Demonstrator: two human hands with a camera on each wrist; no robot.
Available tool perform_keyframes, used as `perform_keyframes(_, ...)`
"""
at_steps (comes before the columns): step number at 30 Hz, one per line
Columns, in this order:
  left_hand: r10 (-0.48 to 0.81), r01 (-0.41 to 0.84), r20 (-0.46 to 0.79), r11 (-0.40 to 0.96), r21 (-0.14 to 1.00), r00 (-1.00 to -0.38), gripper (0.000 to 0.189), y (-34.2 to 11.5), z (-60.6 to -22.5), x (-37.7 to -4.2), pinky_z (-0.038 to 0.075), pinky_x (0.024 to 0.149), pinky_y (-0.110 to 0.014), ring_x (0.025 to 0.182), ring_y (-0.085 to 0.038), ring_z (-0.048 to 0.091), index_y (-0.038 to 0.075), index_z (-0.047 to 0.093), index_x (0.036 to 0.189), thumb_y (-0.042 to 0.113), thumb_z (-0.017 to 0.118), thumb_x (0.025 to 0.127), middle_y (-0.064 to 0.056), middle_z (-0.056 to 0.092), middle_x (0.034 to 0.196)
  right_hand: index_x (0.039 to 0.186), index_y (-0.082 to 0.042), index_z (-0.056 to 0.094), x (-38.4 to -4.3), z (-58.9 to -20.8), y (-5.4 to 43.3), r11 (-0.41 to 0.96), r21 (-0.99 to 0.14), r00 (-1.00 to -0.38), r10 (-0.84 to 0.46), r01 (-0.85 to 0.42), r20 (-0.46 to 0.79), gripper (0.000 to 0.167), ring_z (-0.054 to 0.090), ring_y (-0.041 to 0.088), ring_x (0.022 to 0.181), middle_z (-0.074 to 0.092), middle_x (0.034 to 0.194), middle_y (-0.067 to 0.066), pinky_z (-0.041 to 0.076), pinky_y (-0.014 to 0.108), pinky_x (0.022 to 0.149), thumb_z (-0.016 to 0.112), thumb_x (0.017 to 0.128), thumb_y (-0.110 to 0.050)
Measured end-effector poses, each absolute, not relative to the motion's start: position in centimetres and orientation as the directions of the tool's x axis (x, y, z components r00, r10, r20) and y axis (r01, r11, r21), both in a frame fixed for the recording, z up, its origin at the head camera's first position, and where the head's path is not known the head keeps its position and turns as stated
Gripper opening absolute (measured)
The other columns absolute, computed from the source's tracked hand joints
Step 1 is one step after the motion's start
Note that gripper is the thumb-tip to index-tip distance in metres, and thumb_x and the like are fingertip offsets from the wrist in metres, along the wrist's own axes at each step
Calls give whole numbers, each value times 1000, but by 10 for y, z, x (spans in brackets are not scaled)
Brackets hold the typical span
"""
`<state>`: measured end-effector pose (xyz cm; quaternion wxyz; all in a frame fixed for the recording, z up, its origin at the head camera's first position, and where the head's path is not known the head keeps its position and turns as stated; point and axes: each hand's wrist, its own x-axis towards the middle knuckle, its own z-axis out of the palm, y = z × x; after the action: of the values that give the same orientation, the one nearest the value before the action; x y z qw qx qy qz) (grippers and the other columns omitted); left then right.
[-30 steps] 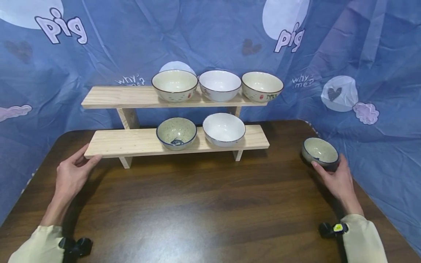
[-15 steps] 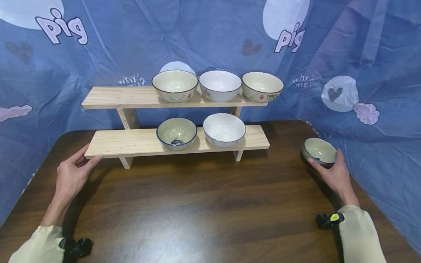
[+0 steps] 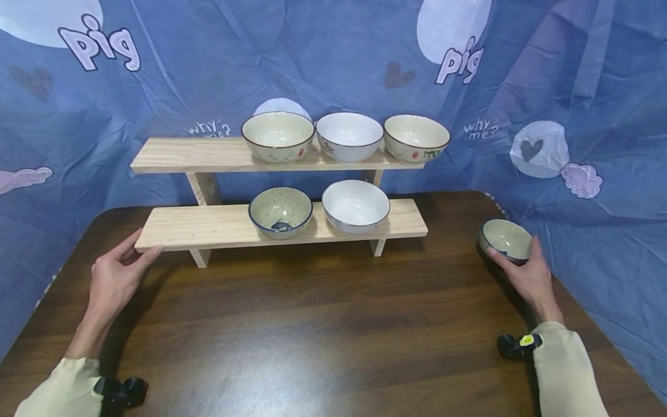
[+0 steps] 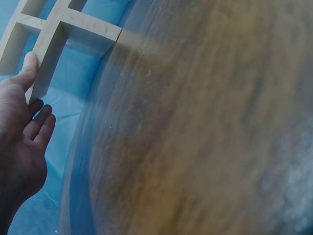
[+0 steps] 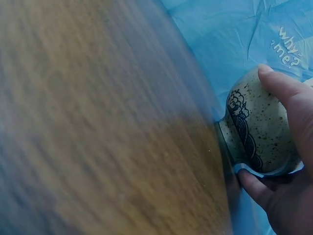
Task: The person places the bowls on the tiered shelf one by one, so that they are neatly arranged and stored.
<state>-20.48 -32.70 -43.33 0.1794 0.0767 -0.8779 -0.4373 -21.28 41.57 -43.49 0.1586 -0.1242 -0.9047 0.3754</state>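
Observation:
At the left end of a two-tier wooden shelf, my left hand pinches the lower board between thumb and fingers; the left wrist view shows the thumb on one face and fingers beneath. Far to the right, my right hand grips a speckled grey-green bowl with a dark blue rim, thumb at the near side and fingers round the right side. The right wrist view shows a dark wave pattern on this bowl. It stands upright at the table's right side.
On the lower board are a speckled green bowl and a white bowl. The upper board holds a cream bowl, a white bowl and another cream bowl. A blue printed cloth hangs behind the brown table.
My right hand has shifted slightly left and closer in around the speckled bowl, its wrist moving up a little. The left hand and shelf look unchanged.

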Motion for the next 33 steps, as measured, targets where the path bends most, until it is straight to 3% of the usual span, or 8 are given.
perform_keyframes(9, -295, 22, 257, 617, 787, -920, 67, -327, -433, -205, 39, 73, -2, 94, 18, 51, 7, 51, 153, 38, 74, 97, -29, 59, 134, 163, 3, 0, -212, -437, 411, 671, -720, -905, 398, 177, 149, 111, 18, 54, 148, 14, 162, 40, 17, 59, 119, 70, 95, -48)
perform_keyframes(19, -298, 17, 246, 606, 796, -922, 68, -326, -434, -206, 40, 74, -3, 100, 14, 54, 7, 51, 153, 38, 74, 97, -28, 58, 136, 164, 1, 8, -208, -440, 406, 634, -741, -866, 477, 222, 149, 111, 20, 46, 151, 16, 164, 32, 19, 52, 121, 75, 91, -48)
perform_keyframes(33, -298, 21, 249, 601, 799, -921, 68, -327, -434, -205, 40, 74, -2, 97, 16, 53, 6, 51, 152, 38, 75, 97, -29, 58, 136, 164, -4, 19, -199, -438, 397, 635, -752, -845, 490, 177, 214, 109, 27, 42, 150, 25, 164, 28, 21, 49, 121, 82, 85, -46)
